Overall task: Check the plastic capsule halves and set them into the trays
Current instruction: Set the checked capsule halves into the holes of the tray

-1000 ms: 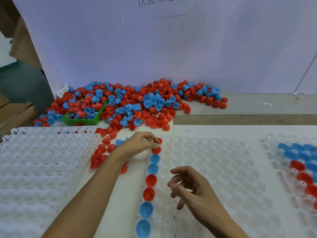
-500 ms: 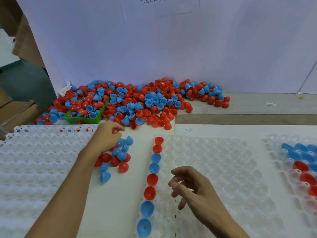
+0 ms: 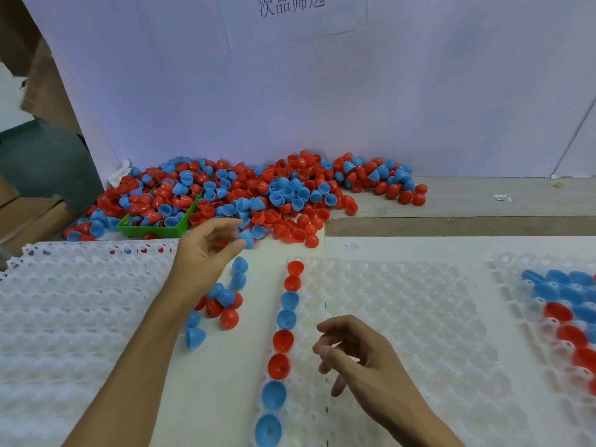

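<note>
Partly hidden red half under left hand [image 3: 201, 262], grip unclear, right hand [image 3: 361, 359] loosely curled, empty

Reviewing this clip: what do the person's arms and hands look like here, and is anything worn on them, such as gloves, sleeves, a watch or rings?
Both arms are bare as far as the frame shows: no sleeves, no gloves. The left hand and the right hand carry no visible rings, and neither wrist shows a watch or band. No markings or tape are visible. The fingers are uncovered, with short nails.
</note>
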